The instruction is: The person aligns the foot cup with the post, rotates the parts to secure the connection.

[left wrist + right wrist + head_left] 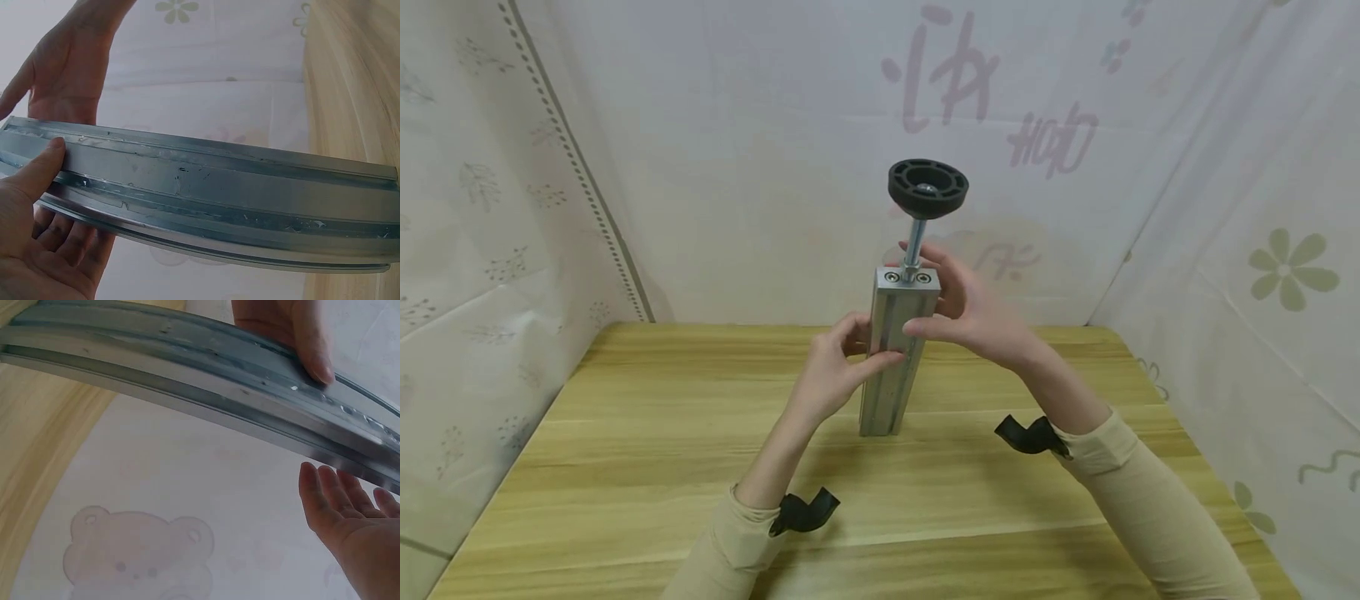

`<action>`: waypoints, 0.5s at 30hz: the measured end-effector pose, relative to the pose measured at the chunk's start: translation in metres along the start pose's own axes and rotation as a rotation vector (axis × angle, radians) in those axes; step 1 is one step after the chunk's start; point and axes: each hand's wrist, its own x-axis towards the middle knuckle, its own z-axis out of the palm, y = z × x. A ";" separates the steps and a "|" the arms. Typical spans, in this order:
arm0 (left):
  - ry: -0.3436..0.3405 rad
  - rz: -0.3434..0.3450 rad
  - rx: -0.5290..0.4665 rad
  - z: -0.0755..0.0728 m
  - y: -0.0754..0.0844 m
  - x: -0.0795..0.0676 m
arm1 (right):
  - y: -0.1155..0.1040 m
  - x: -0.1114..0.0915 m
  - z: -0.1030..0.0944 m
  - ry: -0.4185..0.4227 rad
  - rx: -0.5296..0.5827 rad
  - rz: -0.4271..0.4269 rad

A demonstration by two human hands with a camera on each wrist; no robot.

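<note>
A silver aluminium profile [891, 333] with grooves along its faces stands roughly upright, its lower end at or just above the table; contact cannot be told. From its top end, between two socket screws, rises a threaded rod [915, 240] carrying a round black levelling foot [928, 188]. My left hand [835, 371] grips the profile at mid-height, thumb [47, 165] across its front face. My right hand [973, 312] is around the upper end, thumb in front and fingers behind, loosely spread. In the right wrist view the right fingers [328, 494] appear beside the profile's edge, not clenched.
Below is a wooden table [715, 400] with rounded far corners. Patterned white curtains [760, 167] surround it at the back and both sides. A black strap-like piece [805, 510] sits at the left cuff, another [1030, 435] at the right cuff.
</note>
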 end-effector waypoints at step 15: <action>-0.028 -0.048 0.025 -0.004 -0.005 0.000 | 0.011 -0.002 0.010 0.045 -0.007 -0.009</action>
